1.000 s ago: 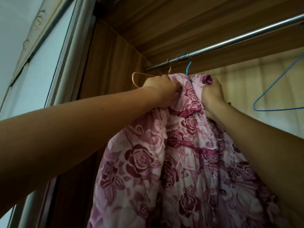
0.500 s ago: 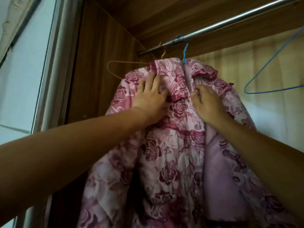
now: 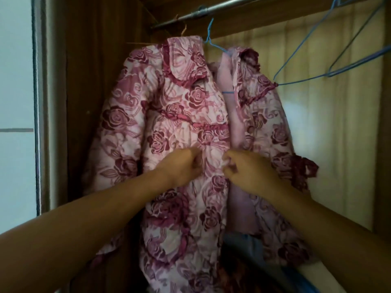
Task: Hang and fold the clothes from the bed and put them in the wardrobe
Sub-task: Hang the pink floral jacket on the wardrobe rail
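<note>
Inside the brown wooden wardrobe point(image 3: 95, 81), our left hand point(image 3: 182, 166) and right hand point(image 3: 249, 174) pinch the pink rose-print quilted coat point(image 3: 179, 115), which we should tug evenly.

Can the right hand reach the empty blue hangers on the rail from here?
Probably yes. The empty blue hangers hang above and right of the right hand with nothing between, though it seems to pinch the front edge of the floral coat and must let go first.
</note>
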The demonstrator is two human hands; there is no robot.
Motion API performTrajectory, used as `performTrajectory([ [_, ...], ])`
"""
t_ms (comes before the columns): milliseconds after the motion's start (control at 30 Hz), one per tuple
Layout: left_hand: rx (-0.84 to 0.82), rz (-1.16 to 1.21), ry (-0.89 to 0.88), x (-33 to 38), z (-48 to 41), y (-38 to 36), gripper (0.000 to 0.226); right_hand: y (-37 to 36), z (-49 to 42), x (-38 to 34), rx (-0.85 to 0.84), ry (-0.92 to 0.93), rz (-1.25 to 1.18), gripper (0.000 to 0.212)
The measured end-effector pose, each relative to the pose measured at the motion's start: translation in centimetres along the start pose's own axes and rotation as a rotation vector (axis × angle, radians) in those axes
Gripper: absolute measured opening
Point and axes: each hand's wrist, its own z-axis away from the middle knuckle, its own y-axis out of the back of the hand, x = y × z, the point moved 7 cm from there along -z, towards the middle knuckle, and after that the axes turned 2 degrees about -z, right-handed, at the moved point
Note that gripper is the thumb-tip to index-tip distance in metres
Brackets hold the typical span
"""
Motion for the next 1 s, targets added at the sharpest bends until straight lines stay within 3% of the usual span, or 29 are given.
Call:
performTrajectory([
  [100, -0.134, 0.023, 0.001, 0.3, 2.5, -3.1, 0.014, -3.3, 4.0, 1.0, -0.307, -0.090, -0.083, 0.014],
  [167, -0.185, 0.032, 0.000, 0.5, 4.2, -4.5, 0.011, -4.3, 6.3, 1.8, -0.361, -0.161, -0.090, 0.016],
  [200, -0.193, 0.020, -0.010, 0.8, 4.9, -5.0, 0.014, -4.3, 7.1, 2.3, -0.328, -0.194, -0.081, 0.020],
  [267, -0.186, -0.029, -0.034, 1.2, 5.7, -5.3, 0.020, -2.6, 7.6, 3.4, -0.107, -0.274, -0.067, 0.028],
  [367, -0.118, -0.016, 0.016, 1.4, 5.8, -3.8, 0.014, 1.2, 6.2, 5.4, 0.188, -0.372, -0.173, 0.014],
  [533, -0.042, -0.060, 0.088, 1.2, 4.0, -0.1, 0.023, 2.7, 1.0, 7.7, 0.116, -0.440, -0.097, 0.055],
  [667, 0.070, -0.046, 0.132, 0.6, 0.7, 3.6, 0.040, 4.4, -4.3, 7.7, 0.199, -0.450, -0.155, 0.067],
  [800, 0.229, 0.030, 0.217, -0.1, -3.7, 7.8, 0.049, 5.7, -9.1, 6.8, 0.258, -0.422, -0.248, 0.065],
  [900, 0.296, 0.060, 0.250, 0.0, -6.9, 10.1, 0.067, 6.6, -11.9, 6.5, 0.313, -0.402, -0.176, 0.049],
  [1000, 0.394, 0.202, 0.312, 0.1, -9.4, 12.2, 0.075, 7.5, -14.1, 6.3, 0.366, -0.435, -0.113, 0.048],
])
